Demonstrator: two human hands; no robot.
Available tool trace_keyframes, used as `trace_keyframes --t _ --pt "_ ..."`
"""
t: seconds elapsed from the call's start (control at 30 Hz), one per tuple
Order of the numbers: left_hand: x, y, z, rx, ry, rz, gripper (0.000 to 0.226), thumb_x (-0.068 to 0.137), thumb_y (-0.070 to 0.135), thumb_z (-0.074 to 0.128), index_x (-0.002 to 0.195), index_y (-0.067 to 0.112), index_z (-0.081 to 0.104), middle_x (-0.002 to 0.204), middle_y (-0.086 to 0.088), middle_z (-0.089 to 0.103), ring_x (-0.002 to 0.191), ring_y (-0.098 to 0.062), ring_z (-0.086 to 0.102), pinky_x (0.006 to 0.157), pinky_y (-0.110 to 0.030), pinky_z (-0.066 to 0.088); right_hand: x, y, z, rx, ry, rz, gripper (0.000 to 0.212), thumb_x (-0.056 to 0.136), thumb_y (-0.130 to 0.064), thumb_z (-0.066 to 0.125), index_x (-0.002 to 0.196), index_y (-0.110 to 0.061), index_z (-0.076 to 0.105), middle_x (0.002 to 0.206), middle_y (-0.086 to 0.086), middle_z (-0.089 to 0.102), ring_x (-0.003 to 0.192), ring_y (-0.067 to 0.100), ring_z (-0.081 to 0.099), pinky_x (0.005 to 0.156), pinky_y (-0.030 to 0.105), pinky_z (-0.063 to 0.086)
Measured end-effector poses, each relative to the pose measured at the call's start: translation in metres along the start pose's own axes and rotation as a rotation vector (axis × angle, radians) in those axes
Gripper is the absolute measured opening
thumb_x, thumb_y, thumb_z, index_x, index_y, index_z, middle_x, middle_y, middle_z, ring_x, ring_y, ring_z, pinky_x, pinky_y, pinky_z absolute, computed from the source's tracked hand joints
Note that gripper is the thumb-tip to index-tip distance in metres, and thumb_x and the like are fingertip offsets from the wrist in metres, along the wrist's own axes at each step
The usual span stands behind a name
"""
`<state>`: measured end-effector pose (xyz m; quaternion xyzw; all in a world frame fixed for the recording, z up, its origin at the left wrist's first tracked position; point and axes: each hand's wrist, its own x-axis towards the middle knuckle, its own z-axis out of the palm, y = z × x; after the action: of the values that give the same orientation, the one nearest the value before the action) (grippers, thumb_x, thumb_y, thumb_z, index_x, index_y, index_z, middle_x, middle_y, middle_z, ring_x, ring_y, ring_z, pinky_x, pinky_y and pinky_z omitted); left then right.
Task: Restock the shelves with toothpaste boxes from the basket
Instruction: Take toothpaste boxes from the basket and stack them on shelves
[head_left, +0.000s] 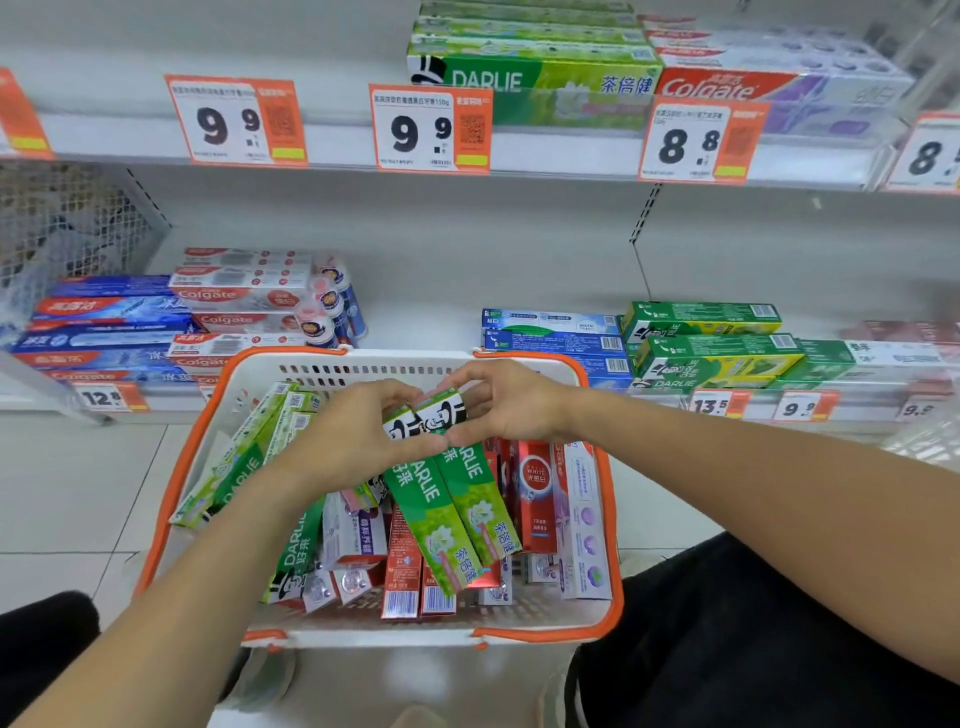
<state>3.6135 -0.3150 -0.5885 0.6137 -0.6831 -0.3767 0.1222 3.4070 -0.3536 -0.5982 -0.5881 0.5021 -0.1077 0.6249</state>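
Two long green toothpaste boxes (452, 499) printed DARLIE, with white flowers and Chinese characters, lean side by side over the white basket (592, 616) with its orange rim. The left hand (358, 431) and right hand (511, 402) both curl round their top ends. More green, red and white boxes (535, 493) fill the basket. Above, shelf tags (431, 127) read 9.9 and 8.8, beside stacked Darlie and Colgate cartons (727, 88).
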Motion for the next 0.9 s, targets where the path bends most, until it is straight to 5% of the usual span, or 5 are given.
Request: trace_keyframes --t 0.23,0.4,0.53,0.67,0.9 --pt "0.001 0.014 -0.007 -0.063 0.087 -0.051 0.048 0.064 0.046 0.089 0.102 0.022 0.073 0.098 0.013 0.074 0.092 -0.003 0.069 0.088 -0.035 0.058 0.010 0.021 -0.009 -0.387 -0.330 0.133 0.062 0.075 -0.019 0.085 0.129 -0.017 0.057 0.125 -0.001 0.067 0.114 0.020 0.064 0.104 0.042 0.049" --pt "0.004 0.045 -0.061 -0.242 0.206 -0.110 0.056 0.058 0.044 0.090 0.104 0.016 0.071 0.097 0.013 0.070 0.094 0.000 0.065 0.075 -0.019 0.053 0.002 -0.002 -0.045 -0.273 -0.242 0.120 0.056 0.082 -0.022 0.081 0.131 -0.014 0.056 0.124 -0.002 0.063 0.114 0.018 0.062 0.097 0.037 0.053" --pt "0.002 0.081 -0.114 -0.324 0.341 -0.078 0.064 0.051 0.054 0.084 0.103 0.018 0.074 0.092 0.011 0.075 0.090 -0.001 0.069 0.087 -0.028 0.054 -0.021 -0.047 -0.071 -0.040 -0.107 -0.085 0.041 0.079 -0.018 0.082 0.117 -0.016 0.064 0.120 0.016 0.066 0.094 0.020 0.062 0.076 0.033 0.049" --pt "-0.004 0.098 -0.149 -0.474 0.448 0.024 0.071 0.045 0.065 0.090 0.097 0.018 0.075 0.096 0.005 0.077 0.094 -0.008 0.071 0.098 -0.038 0.052 -0.057 -0.083 -0.083 0.001 0.162 -0.329 0.046 0.068 -0.026 0.088 0.109 -0.014 0.070 0.106 0.011 0.074 0.094 0.021 0.068 0.096 0.042 0.052" --pt "-0.004 0.105 -0.156 -0.986 0.628 0.039 0.051 0.055 0.039 0.081 0.090 0.002 0.073 0.074 -0.004 0.076 0.059 -0.011 0.068 0.059 -0.018 0.055 -0.112 -0.143 -0.115 -0.460 0.878 -0.631 0.038 0.069 -0.043 0.082 0.105 -0.042 0.070 0.103 -0.026 0.069 0.093 -0.003 0.063 0.080 0.011 0.045"
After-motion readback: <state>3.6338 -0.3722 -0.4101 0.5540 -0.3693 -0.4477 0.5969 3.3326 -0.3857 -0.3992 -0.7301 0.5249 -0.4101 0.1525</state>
